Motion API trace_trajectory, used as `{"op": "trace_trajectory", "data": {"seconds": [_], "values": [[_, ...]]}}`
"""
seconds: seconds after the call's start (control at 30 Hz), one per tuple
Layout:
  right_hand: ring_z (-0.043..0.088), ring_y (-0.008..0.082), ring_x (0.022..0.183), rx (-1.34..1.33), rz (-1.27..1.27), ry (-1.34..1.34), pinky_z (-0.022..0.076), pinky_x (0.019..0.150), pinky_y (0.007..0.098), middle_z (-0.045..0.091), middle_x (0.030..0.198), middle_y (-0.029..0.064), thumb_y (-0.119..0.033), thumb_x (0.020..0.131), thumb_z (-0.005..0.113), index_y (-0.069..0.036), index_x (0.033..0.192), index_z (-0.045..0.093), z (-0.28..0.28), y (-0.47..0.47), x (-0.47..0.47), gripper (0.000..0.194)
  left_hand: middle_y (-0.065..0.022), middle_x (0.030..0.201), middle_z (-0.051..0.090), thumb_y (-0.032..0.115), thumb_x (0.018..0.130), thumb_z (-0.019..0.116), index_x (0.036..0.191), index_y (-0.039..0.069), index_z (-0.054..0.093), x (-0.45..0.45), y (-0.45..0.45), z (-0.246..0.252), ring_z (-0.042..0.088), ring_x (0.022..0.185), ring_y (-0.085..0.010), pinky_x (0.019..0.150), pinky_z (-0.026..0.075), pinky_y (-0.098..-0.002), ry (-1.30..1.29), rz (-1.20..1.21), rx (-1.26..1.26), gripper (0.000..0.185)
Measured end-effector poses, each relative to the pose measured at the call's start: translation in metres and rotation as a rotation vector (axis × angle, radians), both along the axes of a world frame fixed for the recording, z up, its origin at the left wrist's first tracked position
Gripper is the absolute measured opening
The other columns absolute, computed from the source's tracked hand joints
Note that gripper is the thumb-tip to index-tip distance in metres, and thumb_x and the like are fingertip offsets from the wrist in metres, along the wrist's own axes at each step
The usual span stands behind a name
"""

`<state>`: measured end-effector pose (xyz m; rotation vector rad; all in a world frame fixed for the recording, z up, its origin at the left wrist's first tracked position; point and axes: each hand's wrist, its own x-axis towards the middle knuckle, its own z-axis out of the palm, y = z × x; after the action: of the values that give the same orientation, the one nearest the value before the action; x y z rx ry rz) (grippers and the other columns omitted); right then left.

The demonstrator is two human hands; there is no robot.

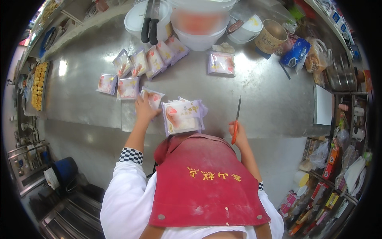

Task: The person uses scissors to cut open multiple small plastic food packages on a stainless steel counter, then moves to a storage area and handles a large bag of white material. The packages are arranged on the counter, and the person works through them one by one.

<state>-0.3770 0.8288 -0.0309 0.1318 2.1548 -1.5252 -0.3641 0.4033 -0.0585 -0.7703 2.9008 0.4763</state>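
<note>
My left hand (145, 108) grips the edge of a small sealed plastic packet (154, 99) with a white and lilac printed wrapper. Just right of it, a stack of similar packets (182, 117) sits at the table's near edge, the top one facing up. In my right hand (241, 133) is a pair of scissors (238, 119) with orange-red handles, the blades pointing away from me. Beyond my left hand, several more packets (128, 88) lie in an uneven row. One separate packet (221, 63) lies farther back, touching a crumpled pale cloth (223, 47).
Two black-handled knives (149, 30) rest on a white lidded bucket (131, 19) at the back. Beside it stand a large white tub (198, 40) and a paper bucket (270, 37). A tray of baked pastries (39, 86) is far left; a white board (323, 106) lies right on the metal table (262, 98).
</note>
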Motion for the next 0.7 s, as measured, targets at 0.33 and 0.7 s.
{"op": "trace_trajectory", "data": {"seconds": [0.33, 0.7], "values": [[0.05, 0.0353, 0.116, 0.22, 0.312, 0.053, 0.0406, 0.096, 0.04, 0.05, 0.125, 0.0245, -0.038, 0.074, 0.074, 0.007, 0.132, 0.035, 0.054, -0.023, -0.02, 0.084, -0.027, 0.129, 0.036, 0.023, 0.049, 0.076, 0.138, 0.014, 0.038, -0.024, 0.0, 0.066, 0.039, 0.118, -0.043, 0.101, 0.034, -0.0461, 0.324, -0.103, 0.202, 0.097], [0.055, 0.0384, 0.105, 0.023, 0.577, 0.127, 0.0434, 0.088, 0.0426, 0.055, 0.113, 0.0224, -0.083, 0.067, 0.049, 0.001, 0.119, 0.046, 0.119, -0.058, -0.047, 0.099, -0.0262, 0.132, 0.031, 0.018, 0.047, 0.076, 0.136, 0.015, 0.043, -0.063, 0.11, 0.159, 0.033, 0.123, -0.0424, 0.102, 0.03, -0.0473, 0.529, -0.562, 0.279, 0.095]]}}
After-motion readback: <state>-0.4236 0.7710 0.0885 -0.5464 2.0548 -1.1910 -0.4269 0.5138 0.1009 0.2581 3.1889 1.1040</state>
